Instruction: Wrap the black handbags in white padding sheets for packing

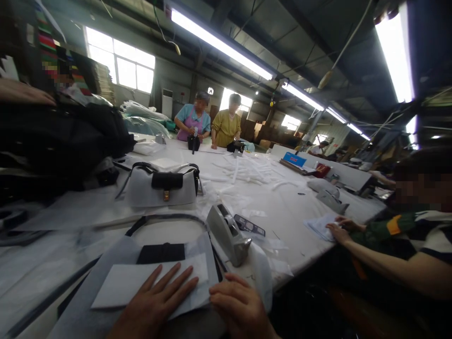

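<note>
My left hand lies flat with fingers spread on a folded white sheet. That sheet rests over a larger piece of white wrapping paper and partly covers a black handbag lying on the table. The bag's dark strap arches away behind it. My right hand has its fingers curled together at the sheet's right edge, seemingly pinching it; the thumb is hidden. Just beyond that hand stands a grey tape dispenser. Farther back, another handbag, wrapped in white with a black flap and gold clasp, stands upright.
Dark bags are piled at the left, with a person's hand above them. White strips lie across the table. On the right a co-worker's hands handle white paper. Two people work at the far side.
</note>
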`<state>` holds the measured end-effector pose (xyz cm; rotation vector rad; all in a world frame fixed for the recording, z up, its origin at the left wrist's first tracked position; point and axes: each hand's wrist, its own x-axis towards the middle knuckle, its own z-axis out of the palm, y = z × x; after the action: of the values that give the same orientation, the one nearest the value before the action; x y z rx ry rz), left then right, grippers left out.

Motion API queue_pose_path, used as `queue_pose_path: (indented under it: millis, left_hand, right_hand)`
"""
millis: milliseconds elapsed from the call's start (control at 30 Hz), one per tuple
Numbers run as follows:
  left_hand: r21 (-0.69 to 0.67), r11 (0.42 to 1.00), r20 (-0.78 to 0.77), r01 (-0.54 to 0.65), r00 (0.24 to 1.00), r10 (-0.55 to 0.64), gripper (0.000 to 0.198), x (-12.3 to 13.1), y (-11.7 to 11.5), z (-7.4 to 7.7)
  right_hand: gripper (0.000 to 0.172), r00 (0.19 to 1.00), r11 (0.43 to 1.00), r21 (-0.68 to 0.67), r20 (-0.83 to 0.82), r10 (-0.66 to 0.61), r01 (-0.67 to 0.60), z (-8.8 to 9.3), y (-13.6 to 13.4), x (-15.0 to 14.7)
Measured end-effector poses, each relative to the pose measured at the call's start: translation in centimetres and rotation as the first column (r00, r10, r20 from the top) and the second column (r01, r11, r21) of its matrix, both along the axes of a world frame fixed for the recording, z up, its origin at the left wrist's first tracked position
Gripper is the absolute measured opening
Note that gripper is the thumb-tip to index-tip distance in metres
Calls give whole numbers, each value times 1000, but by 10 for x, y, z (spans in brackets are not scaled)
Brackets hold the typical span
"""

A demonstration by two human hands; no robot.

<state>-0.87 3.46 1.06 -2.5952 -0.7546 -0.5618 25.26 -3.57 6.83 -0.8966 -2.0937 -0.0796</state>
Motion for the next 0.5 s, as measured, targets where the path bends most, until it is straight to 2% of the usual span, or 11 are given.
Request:
queue_pose_path:
  millis: [67, 100, 167, 200, 267, 300, 333, 400, 433, 467, 500]
  left_hand:
    - [-76, 997, -12, 13, 1000, -14, 84, -1, 0, 1]
    - [-88, 996, -17, 26, 999, -28, 84, -1, 0, 0]
    - [-82, 996, -18, 28, 999, -30, 84, -2, 1, -1]
    - [-68, 997, -12, 26, 1000, -27, 84, -2, 1, -1]
    - [-40, 999, -7, 28, 1000, -29, 84, -2, 2, 0]
    - [-26, 999, -7, 32, 999, -32, 84, -2, 1, 1]
    - [-14, 999, -10, 36, 999, -36, 84, -2, 1, 2]
    - [-7, 999, -21, 40, 999, -40, 84, -2, -1, 5]
    - [-15, 999, -23, 35, 999, -36, 84, -2, -1, 6]
    - [-29, 999, -24, 27, 999, -27, 84, -2, -2, 6]
    - [-49, 999, -25, 16, 1000, -17, 84, -2, -2, 6]
  right_hand:
    - [14, 978, 980, -97, -94, -185, 176, -11, -20, 11]
    - [15, 942, 945, -186, -152, -299, 270, -19, -31, 15]
    - [26, 826, 819, -454, -261, -499, 352, -41, -48, 15]
    - [37, 762, 736, -602, -306, -571, 310, -54, -54, 11]
    - [58, 632, 571, -813, -383, -674, 117, -76, -59, -4]
    - [66, 574, 518, -855, -415, -705, 17, -84, -59, -13]
    - [72, 524, 493, -868, -445, -726, -54, -89, -58, -21]
    - [72, 466, 523, -848, -497, -732, -83, -93, -55, -33]
    - [65, 476, 561, -827, -512, -715, -46, -91, -54, -36]
    - [56, 525, 617, -787, -520, -674, 12, -87, -55, -36]
    - [46, 613, 701, -710, -522, -592, 72, -82, -56, -34]
